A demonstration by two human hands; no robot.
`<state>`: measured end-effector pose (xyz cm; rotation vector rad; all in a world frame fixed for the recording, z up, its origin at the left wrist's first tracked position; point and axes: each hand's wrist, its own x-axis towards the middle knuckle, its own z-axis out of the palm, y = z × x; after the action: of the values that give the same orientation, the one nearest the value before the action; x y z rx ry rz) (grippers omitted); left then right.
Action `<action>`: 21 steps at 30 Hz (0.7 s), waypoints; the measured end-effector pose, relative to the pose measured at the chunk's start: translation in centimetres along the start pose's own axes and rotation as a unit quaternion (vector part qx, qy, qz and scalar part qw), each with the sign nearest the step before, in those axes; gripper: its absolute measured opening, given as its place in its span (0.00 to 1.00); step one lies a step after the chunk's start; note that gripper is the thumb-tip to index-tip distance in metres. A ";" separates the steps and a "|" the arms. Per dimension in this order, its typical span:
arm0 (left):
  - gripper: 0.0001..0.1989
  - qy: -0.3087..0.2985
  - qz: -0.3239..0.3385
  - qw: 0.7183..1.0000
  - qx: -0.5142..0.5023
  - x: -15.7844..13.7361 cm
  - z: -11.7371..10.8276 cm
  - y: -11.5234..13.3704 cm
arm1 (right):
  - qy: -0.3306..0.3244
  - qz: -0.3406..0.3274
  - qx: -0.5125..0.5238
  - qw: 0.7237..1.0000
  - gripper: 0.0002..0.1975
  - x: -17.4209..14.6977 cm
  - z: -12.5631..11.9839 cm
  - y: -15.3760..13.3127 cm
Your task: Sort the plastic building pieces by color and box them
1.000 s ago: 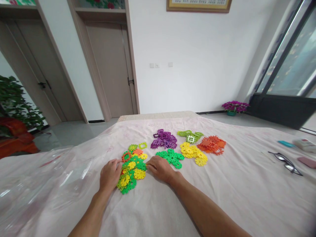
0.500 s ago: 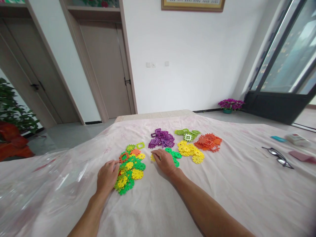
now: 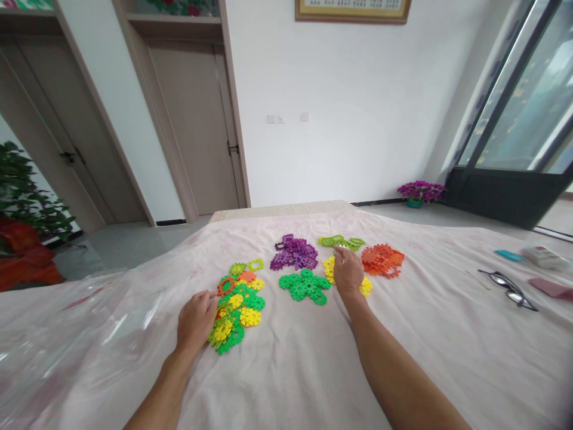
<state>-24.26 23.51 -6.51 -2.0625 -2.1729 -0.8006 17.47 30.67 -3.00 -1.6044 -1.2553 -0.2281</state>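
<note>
The right hand [image 3: 349,272] (half curled, I can't tell what it holds) should go softly over the yellow bits [image 3: 366,287] under it.

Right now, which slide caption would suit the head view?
Left hand beside a mixed pile of small pieces, right hand over the yellow pile, with a green pile between.

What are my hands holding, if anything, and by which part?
Cannot tell: your right hand, over the yellow snowflake discs, hides any grip; your left hand, at the mixed-color pile, shows none.
</note>
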 end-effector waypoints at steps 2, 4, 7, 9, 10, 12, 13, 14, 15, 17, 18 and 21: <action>0.20 0.002 0.000 1.000 -0.002 0.0 0.0 0.0 | 0.008 -0.021 0.019 1.000 0.16 -0.3 0.3 -0.5; 0.21 -0.002 0.000 1.000 -0.005 0.0 0.0 0.0 | -0.022 -0.058 0.065 0.996 0.14 -1.2 0.8 -2.0; 0.21 -0.011 -0.008 1.000 -0.007 0.0 -0.1 0.1 | -0.125 -0.128 0.147 0.973 0.13 -3.8 1.6 -5.3; 0.21 -0.014 -0.012 1.000 -0.008 0.0 -0.1 0.2 | -0.221 -0.199 0.174 0.939 0.12 -6.0 1.9 -7.5; 0.21 -0.015 -0.011 1.000 -0.008 0.0 -0.1 0.2 | -0.265 -0.235 0.178 0.918 0.11 -7.1 1.9 -8.5; 0.21 -0.014 -0.009 1.000 -0.008 0.0 -0.2 0.2 | -0.337 -0.292 0.169 0.879 0.13 -9.0 1.7 -10.0; 0.21 -0.013 -0.008 1.000 -0.008 0.0 -0.2 0.3 | -0.363 -0.315 0.161 0.862 0.15 -9.7 1.6 -10.5; 0.21 -0.011 -0.007 1.000 -0.008 0.0 -0.2 0.3 | -0.383 -0.331 0.152 0.849 0.16 -10.3 1.5 -10.9; 0.21 -0.009 -0.006 1.000 -0.008 -0.1 -0.2 0.3 | -0.398 -0.343 0.143 0.839 0.15 -10.6 1.4 -11.1; 0.20 -0.004 -0.004 1.000 -0.006 -0.1 -0.2 0.3 | -0.416 -0.356 0.126 0.827 0.11 -10.8 1.3 -11.3; 0.20 -0.002 -0.003 1.000 -0.005 -0.1 -0.1 0.3 | -0.421 -0.360 0.118 0.824 0.09 -10.8 1.2 -11.4; 0.20 0.000 -0.002 1.000 -0.002 -0.1 0.0 0.2 | -0.425 -0.363 0.095 0.824 0.07 -10.5 1.1 -11.5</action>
<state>-24.10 23.46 -6.48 -2.0597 -2.1785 -0.8052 3.30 24.22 -3.66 -0.9682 -2.4799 0.1836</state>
